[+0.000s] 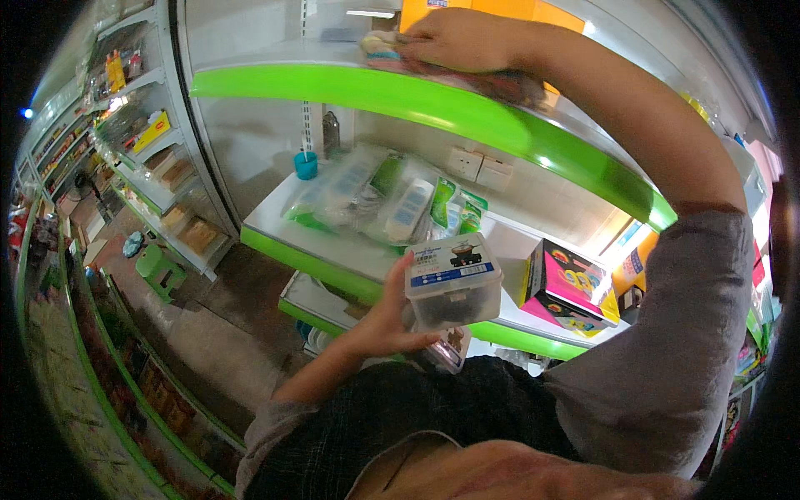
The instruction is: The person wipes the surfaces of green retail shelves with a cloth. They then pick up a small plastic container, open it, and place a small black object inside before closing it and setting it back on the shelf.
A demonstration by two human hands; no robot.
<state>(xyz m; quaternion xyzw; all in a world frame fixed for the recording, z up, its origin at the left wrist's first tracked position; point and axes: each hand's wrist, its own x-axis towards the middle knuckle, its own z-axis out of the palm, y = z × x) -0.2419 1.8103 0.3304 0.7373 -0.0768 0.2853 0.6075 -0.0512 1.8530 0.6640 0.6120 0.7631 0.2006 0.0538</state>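
Note:
My left hand (pixel 390 325) holds a clear plastic box (pixel 455 306) with a printed lid in front of the middle shelf. A second small clear container (pixel 451 350) shows just beneath that box, by my fingers. Up on the green-edged top shelf (pixel 350 90), my right hand (pixel 459 40) grips a crumpled cloth (pixel 387 50) against the surface, its folds trailing along the shelf edge. An orange box (pixel 550 19) stands behind my right hand.
Plastic-wrapped power strips (pixel 409 209) lie on the middle shelf (pixel 269 219), with a small blue cup (pixel 306 165) at its left end. A pink and black box (pixel 570 284) sits to the right. Far left, a green stool (pixel 160 270) stands on the floor between shelving rows.

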